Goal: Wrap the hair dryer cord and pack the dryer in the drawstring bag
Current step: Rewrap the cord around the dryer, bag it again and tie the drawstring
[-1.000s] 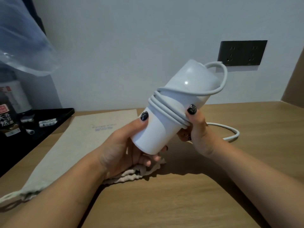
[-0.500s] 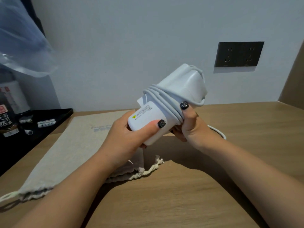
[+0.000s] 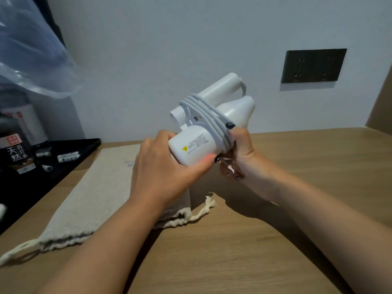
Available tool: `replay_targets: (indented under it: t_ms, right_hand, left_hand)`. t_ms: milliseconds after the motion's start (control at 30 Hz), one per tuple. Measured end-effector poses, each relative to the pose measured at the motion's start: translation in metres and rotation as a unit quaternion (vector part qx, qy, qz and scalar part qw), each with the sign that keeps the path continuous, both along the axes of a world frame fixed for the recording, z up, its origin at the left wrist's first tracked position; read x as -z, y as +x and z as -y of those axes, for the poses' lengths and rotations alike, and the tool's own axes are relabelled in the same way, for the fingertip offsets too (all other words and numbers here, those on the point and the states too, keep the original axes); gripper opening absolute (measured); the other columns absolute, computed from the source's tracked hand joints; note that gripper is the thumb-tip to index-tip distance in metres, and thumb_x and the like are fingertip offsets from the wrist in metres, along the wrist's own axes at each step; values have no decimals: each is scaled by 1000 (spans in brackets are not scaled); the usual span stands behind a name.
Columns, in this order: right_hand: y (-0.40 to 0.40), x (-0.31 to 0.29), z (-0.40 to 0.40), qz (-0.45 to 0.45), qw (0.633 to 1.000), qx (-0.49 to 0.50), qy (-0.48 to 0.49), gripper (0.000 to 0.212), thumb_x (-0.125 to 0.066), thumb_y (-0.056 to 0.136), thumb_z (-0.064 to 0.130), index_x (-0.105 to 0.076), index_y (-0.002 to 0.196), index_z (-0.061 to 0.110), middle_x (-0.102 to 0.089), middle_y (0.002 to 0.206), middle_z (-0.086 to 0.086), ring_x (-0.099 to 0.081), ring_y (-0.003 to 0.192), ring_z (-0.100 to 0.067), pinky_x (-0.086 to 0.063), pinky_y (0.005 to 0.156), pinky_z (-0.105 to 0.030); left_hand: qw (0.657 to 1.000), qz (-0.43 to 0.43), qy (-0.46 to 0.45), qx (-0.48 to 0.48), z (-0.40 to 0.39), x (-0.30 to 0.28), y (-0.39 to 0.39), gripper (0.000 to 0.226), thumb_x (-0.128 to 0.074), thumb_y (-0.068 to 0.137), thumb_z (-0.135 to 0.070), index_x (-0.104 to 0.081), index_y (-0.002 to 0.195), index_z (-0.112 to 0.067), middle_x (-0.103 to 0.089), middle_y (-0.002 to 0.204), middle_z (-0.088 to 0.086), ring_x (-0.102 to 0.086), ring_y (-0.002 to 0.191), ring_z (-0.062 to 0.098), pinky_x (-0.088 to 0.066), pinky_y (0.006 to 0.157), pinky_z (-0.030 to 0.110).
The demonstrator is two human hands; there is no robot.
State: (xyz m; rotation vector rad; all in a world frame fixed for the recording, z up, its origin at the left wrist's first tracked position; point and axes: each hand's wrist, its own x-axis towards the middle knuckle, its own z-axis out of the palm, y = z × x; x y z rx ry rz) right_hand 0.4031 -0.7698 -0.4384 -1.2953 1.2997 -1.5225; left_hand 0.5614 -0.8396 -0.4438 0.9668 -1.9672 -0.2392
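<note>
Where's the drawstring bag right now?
The drawstring bag lies flat on the wooden table, left of centre in the head view, beneath the left hand and beside the black tray.

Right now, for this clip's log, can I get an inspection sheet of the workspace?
Surface: wooden table, bare wood at the front.
Job's things: white hair dryer held above the table; cloth bag lying flat, not yet filled.
Clutter: black tray with a dark bottle and small packets.
Hands: left hand grips the dryer; right hand pins the coils.
Cables: cord wound around the dryer.
Surroundings: white wall, dark socket plate, clear plastic sheet.
</note>
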Motion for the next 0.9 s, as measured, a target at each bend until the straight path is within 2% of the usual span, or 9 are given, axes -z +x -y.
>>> replay_targets:
  t_ms: [133,200,333,400,500,600,700,800,900]
  right_hand:
    - [1,-3,-5,67,996,-60,-3,48,-59,71,48,-60,110,20,-58,98,-5,-49,80,-14,-43,64,-27]
    - [1,-4,-6,64,997,-44,3,46,-58,72,53,-61,105,20,-58,95,-3,-48,78,-14,-40,64,-27]
    - [0,-8,-7,95,994,-48,36,61,-59,67,64,-59,104,16,-53,75,3,-37,54,-10,-28,50,-24]
    - [0,-8,-8,115,991,-49,50,63,-61,67,65,-57,103,14,-52,68,5,-32,50,-9,-25,48,-23]
    - [1,-5,-9,124,988,-36,81,66,-53,76,71,-58,103,10,-48,67,2,-28,50,-9,-22,46,-22]
    - [0,-3,-9,128,986,-10,102,64,-48,81,71,-59,98,10,-48,62,2,-29,49,-10,-20,45,-23]
    - [-1,-4,-10,96,990,22,98,55,-50,80,68,-55,85,14,-45,58,4,-31,47,-10,-21,44,-23]
    - [-3,-3,-8,90,991,24,92,50,-52,80,67,-51,80,17,-41,57,5,-28,46,-10,-18,46,-24]
    - [-2,-2,-8,100,992,13,70,53,-52,81,67,-52,86,14,-41,61,2,-28,46,-10,-18,45,-25]
  left_hand:
    - [998,26,-59,-16,2,-1,5,75,-65,50,-75,-46,103,-25,-45,92,-6,-44,93,17,-46,70,38]
    - [996,36,-82,-19,1,-2,7,78,-70,51,-66,-47,110,-20,-41,96,-7,-43,96,20,-46,73,39]
    - [990,22,-136,-20,0,-3,6,81,-84,56,-47,-50,119,-11,-41,95,-4,-38,96,22,-45,73,42]
    - [990,16,-141,-22,0,-1,7,78,-82,56,-49,-50,117,-12,-47,96,0,-34,94,20,-38,73,38]
    - [991,36,-128,-13,0,2,7,68,-66,55,-62,-44,105,-22,-41,93,-8,-31,91,14,-30,73,34]
    - [998,53,-23,40,-1,2,6,70,-74,55,-60,-34,107,-36,-41,103,-12,-39,97,11,-33,77,31]
    - [982,46,135,125,-3,0,10,77,-83,61,-48,-33,118,-42,-46,114,-12,-55,97,10,-51,69,25]
    - [937,3,272,220,-2,-3,15,63,-84,68,-35,-45,118,-36,-60,104,-4,-68,75,13,-53,53,20]
    - [915,-21,303,263,-1,-3,15,55,-88,63,-36,-55,107,-32,-70,88,-3,-69,72,10,-55,57,22]
